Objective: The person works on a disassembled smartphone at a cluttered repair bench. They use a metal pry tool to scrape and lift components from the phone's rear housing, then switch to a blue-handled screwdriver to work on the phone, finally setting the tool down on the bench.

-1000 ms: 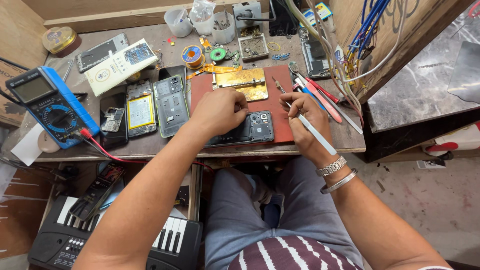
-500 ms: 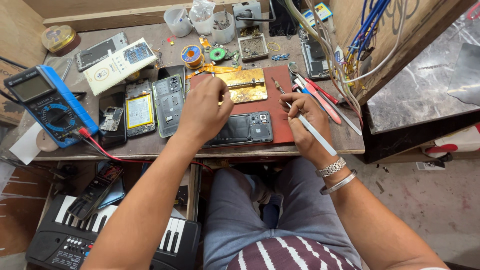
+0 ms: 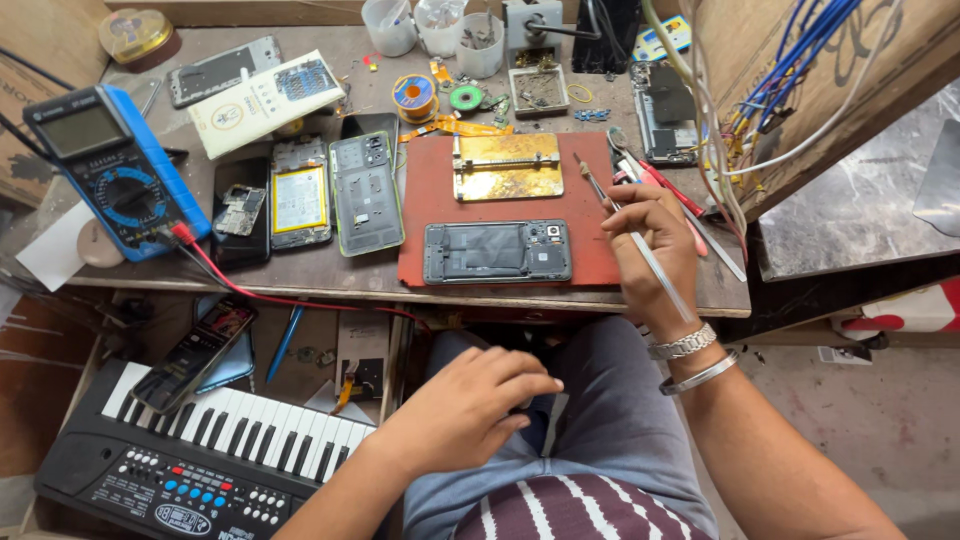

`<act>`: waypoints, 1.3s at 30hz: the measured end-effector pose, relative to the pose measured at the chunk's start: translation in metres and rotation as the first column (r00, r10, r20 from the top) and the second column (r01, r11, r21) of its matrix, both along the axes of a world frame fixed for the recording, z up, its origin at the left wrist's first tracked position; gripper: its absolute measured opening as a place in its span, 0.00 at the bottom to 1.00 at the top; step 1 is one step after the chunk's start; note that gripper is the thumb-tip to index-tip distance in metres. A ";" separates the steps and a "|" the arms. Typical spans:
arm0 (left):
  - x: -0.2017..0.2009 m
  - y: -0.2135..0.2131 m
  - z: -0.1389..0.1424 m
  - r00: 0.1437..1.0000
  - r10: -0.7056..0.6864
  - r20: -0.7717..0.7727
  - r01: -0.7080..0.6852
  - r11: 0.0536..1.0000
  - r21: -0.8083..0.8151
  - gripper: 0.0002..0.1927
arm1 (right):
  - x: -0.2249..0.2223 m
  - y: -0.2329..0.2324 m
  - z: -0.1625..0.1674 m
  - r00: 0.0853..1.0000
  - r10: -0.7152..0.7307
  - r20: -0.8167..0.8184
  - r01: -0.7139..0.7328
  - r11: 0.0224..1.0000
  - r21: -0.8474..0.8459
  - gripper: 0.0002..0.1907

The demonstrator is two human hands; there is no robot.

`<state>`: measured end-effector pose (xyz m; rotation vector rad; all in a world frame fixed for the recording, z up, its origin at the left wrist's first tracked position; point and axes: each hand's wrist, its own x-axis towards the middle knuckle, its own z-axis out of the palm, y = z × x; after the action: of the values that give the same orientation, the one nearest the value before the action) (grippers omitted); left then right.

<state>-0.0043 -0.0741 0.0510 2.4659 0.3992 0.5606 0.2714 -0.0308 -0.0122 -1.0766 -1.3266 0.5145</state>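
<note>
An opened phone body (image 3: 497, 251) lies on a red mat (image 3: 430, 210) at the bench's front edge. My right hand (image 3: 652, 250) rests at the mat's right side and holds thin metal tweezers (image 3: 630, 225), tips pointing up and away from the phone. My left hand (image 3: 470, 405) hangs below the bench over my lap, fingers loosely curled, holding nothing visible. A gold-coloured metal holder (image 3: 507, 167) sits at the back of the mat.
Left of the mat lie an opened green phone (image 3: 366, 192), a phone with its battery (image 3: 298, 205) showing, and a blue multimeter (image 3: 115, 170) with a red lead. Cups, solder reel and parts crowd the back. A small keyboard (image 3: 200, 455) sits below; wires (image 3: 800, 70) hang at right.
My left hand has left the phone body on the mat and dropped down to my lap. The phone body is now uncovered. My right hand has kept the tweezers.
</note>
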 end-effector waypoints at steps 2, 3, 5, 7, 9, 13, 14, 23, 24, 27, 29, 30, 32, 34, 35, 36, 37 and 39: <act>-0.001 0.008 0.002 0.998 0.064 0.013 -0.064 0.997 0.041 0.18 | 0.003 0.002 0.002 0.998 0.030 -0.057 -0.031 0.999 -0.015 0.05; 0.000 0.015 0.003 0.995 0.094 0.019 -0.095 0.994 0.059 0.16 | 0.006 0.004 0.004 0.995 0.042 -0.092 -0.046 0.998 -0.037 0.06; 0.001 0.028 0.002 0.979 0.172 0.109 -0.184 0.977 0.110 0.14 | 0.009 0.007 0.008 0.998 0.049 -0.051 -0.051 0.998 -0.036 0.10; 0.002 0.040 -0.002 0.943 0.266 0.200 -0.297 0.944 0.143 0.11 | 0.015 0.009 0.015 0.994 0.039 0.104 -0.040 0.999 0.005 0.14; 0.003 0.048 -0.007 0.882 0.372 0.291 -0.427 0.890 0.158 0.09 | 0.020 0.013 0.022 0.982 -0.041 0.183 0.048 0.998 -0.032 0.19; -0.002 0.054 -0.020 0.826 0.401 0.395 -0.515 0.821 0.245 0.10 | 0.031 0.024 0.039 0.988 0.026 0.151 0.005 0.980 -0.199 0.26; -0.006 0.055 -0.022 0.833 0.388 0.394 -0.507 0.821 0.264 0.10 | 0.030 0.028 0.042 0.985 0.033 0.167 0.008 0.972 -0.236 0.22; -0.013 0.066 -0.040 0.786 0.481 0.390 -0.583 0.786 0.205 0.09 | 0.007 0.044 0.064 0.951 0.268 0.154 -0.172 0.873 -0.457 0.09; -0.013 0.066 -0.041 0.791 0.480 0.380 -0.578 0.790 0.206 0.09 | 0.004 0.043 0.065 0.947 0.273 0.167 -0.170 0.871 -0.461 0.09; -0.014 0.066 -0.043 0.784 0.489 0.382 -0.584 0.790 0.187 0.09 | -0.003 0.039 0.068 0.933 0.304 0.191 -0.205 0.888 -0.412 0.08; -0.013 0.066 -0.044 0.779 0.498 0.380 -0.593 0.783 0.189 0.08 | -0.004 0.037 0.071 0.925 0.298 0.236 -0.187 0.897 -0.401 0.08; -0.013 0.066 -0.044 0.777 0.503 0.379 -0.597 0.780 0.189 0.08 | -0.004 0.036 0.072 0.919 0.281 0.276 -0.150 0.898 -0.413 0.08; -0.012 0.066 -0.045 0.775 0.505 0.379 -0.600 0.777 0.192 0.08 | -0.004 0.035 0.076 0.909 0.262 0.324 -0.106 0.897 -0.429 0.08; -0.012 0.066 -0.044 0.775 0.508 0.375 -0.601 0.775 0.193 0.08 | -0.004 0.035 0.078 0.904 0.263 0.338 -0.097 0.894 -0.437 0.08; -0.013 0.066 -0.044 0.776 0.509 0.372 -0.601 0.776 0.193 0.08 | -0.004 0.035 0.078 0.901 0.273 0.337 -0.111 0.897 -0.428 0.08; -0.012 0.066 -0.044 0.778 0.510 0.367 -0.600 0.776 0.192 0.08 | -0.004 0.035 0.079 0.898 0.283 0.336 -0.125 0.899 -0.420 0.07; -0.013 0.066 -0.044 0.778 0.510 0.367 -0.600 0.777 0.191 0.08 | -0.005 0.034 0.079 0.896 0.291 0.336 -0.138 0.901 -0.411 0.07; -0.013 0.066 -0.045 0.779 0.510 0.365 -0.599 0.778 0.190 0.08 | -0.005 0.034 0.078 0.891 0.276 0.360 -0.115 0.905 -0.410 0.07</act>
<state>-0.0172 -0.0083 0.0065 2.4593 1.0123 1.3083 0.2668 0.0028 0.0659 -1.4318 -1.7706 0.7502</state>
